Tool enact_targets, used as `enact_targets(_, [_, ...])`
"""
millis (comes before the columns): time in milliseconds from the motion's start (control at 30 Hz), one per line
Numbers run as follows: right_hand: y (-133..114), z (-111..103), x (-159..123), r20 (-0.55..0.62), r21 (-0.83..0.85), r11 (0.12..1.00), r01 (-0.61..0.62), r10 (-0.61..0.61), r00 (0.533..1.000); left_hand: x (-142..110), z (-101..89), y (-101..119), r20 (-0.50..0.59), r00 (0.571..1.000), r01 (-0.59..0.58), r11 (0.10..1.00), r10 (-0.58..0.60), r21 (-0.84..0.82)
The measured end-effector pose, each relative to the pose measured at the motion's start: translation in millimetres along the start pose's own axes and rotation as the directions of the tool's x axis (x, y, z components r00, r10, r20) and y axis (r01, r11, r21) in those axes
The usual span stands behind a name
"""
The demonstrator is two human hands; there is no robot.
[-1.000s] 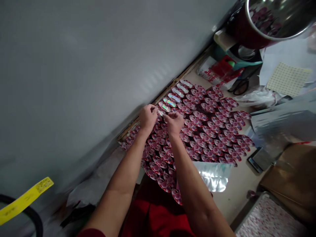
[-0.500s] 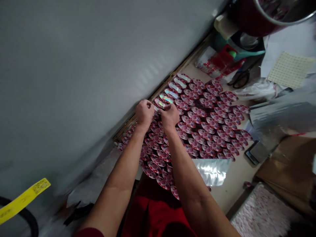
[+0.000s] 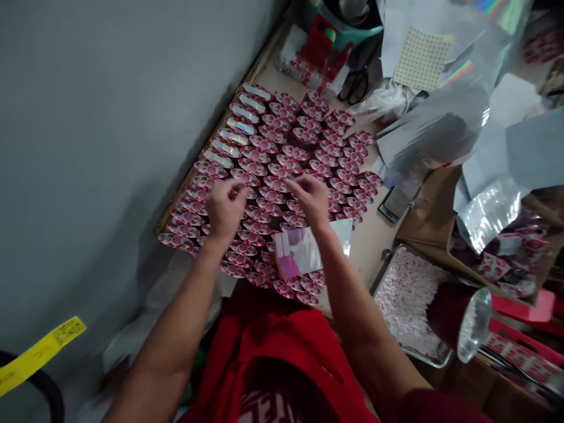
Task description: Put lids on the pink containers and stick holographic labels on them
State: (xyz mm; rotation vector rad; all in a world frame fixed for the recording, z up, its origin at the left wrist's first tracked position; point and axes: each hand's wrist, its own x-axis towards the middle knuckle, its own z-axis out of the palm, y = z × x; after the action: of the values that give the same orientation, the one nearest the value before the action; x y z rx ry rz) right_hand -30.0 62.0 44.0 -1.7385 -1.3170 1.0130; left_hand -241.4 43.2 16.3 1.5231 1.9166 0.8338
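Note:
My left hand [image 3: 226,210] is curled with thumb and fingertips drawn together, over the left part of a spread of oval, pink-and-red printed packet ends [image 3: 275,183] standing in close rows. Whatever its fingers may hold is too small or hidden to make out. My right hand [image 3: 311,198] hovers over the middle of the rows, thumb and forefinger pinched; I cannot see what, if anything, is between them. Along the far-left row, several ovals carry shiny silver strips [image 3: 233,137]. A flat silver-and-pink pouch [image 3: 294,252] lies across the near rows, partly under my right forearm.
A grey wall [image 3: 110,117] borders the table's left. Scissors [image 3: 356,87], a yellowish sticker sheet [image 3: 422,57] and plastic film lie at the back. On the right are a phone-like device [image 3: 395,202], a metal tray of pale pink bits [image 3: 408,288] with a dark red cup [image 3: 458,314], and a cardboard box [image 3: 427,217].
My hands have left the far-left row and come apart, the right one farther over the middle. One more oval there shows a silver strip. The view has shifted to the right.

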Motion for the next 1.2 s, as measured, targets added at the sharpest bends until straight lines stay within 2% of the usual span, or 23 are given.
enact_targets(33, [9.8,-29.4,-16.4,-0.091,-0.027,0.999,-0.036,0.033,0.995,-28.2,7.7,4.7,0.127,0.992,0.016,0.997,-0.005,-0.082])
enact_targets(100, [29.2,-71.4,-48.5,-0.166,-0.105,0.992,-0.071,0.053,0.985,-77.4,25.4,9.9,0.323,0.946,0.087,0.975,-0.016,-0.207])
enact_targets(167, [44.6,-86.0,-76.9,-0.124,-0.206,0.978,0.012,-0.039,0.992,-111.0,41.6,11.5,0.406,0.908,0.218,0.944,-0.102,-0.248])
enact_targets(267, [56.9,-69.7,-106.4,0.093,-0.413,0.877,0.243,-0.225,0.970,-132.5,56.1,14.1,0.392,0.897,0.333,0.894,-0.203,-0.299])
enact_targets(367, [63.8,-43.2,-120.3,0.273,-0.566,0.739,0.366,-0.250,0.929,-135.7,60.9,19.0,0.343,0.919,0.317,0.881,-0.194,-0.352])
enact_targets(467, [75.5,-30.5,-128.9,0.339,-0.631,0.667,0.396,-0.222,0.914,-136.1,64.6,21.4,0.344,0.910,0.359,0.855,-0.232,-0.374])
enact_targets(600, [93.5,-34.3,-144.8,0.402,-0.609,0.640,0.467,-0.259,0.878,-136.7,68.3,19.8,0.334,0.899,0.407,0.825,-0.284,-0.392])
enact_targets(700, [95.3,-43.0,-155.3,0.417,-0.580,0.649,0.492,-0.282,0.864,-134.7,64.0,19.9,0.279,0.918,0.365,0.872,-0.280,-0.327])
enact_targets(767, [87.6,-48.9,-158.4,0.403,-0.591,0.650,0.478,-0.275,0.873,-133.1,59.2,21.6,0.246,0.932,0.325,0.914,-0.265,-0.245])
enact_targets(867, [63.7,-58.1,-158.7,0.377,-0.620,0.659,0.425,-0.225,0.899,-130.5,54.8,26.2,0.209,0.948,0.276,0.948,-0.241,-0.159])
enact_targets(900, [53.1,-61.4,-158.2,0.359,-0.612,0.687,0.392,-0.200,0.912,-129.2,54.9,27.8,0.199,0.950,0.269,0.953,-0.239,-0.142])
enact_targets(967, [29.5,-67.9,-156.3,0.297,-0.526,0.806,0.271,-0.124,0.947,-125.4,57.1,30.1,0.180,0.955,0.257,0.960,-0.235,-0.112])
enact_targets(1033, [5.8,-72.2,-151.6,0.230,-0.312,0.948,0.062,0.012,0.973,-119.7,60.2,30.2,0.156,0.962,0.242,0.964,-0.223,-0.112])
enact_targets(1067, [-4.7,-72.5,-147.4,0.224,-0.166,0.985,-0.053,0.090,0.971,-116.6,61.1,29.2,0.136,0.965,0.241,0.962,-0.223,-0.130])
enact_targets(1133, [-19.6,-67.6,-134.8,0.269,0.128,0.961,-0.245,0.204,0.941,-110.5,59.7,26.1,0.074,0.962,0.273,0.936,-0.263,-0.224])
enact_targets(1200, [-24.6,-54.8,-118.4,0.331,0.323,0.875,-0.360,0.252,0.909,-105.7,53.1,22.6,0.067,0.925,0.366,0.831,-0.374,-0.419])
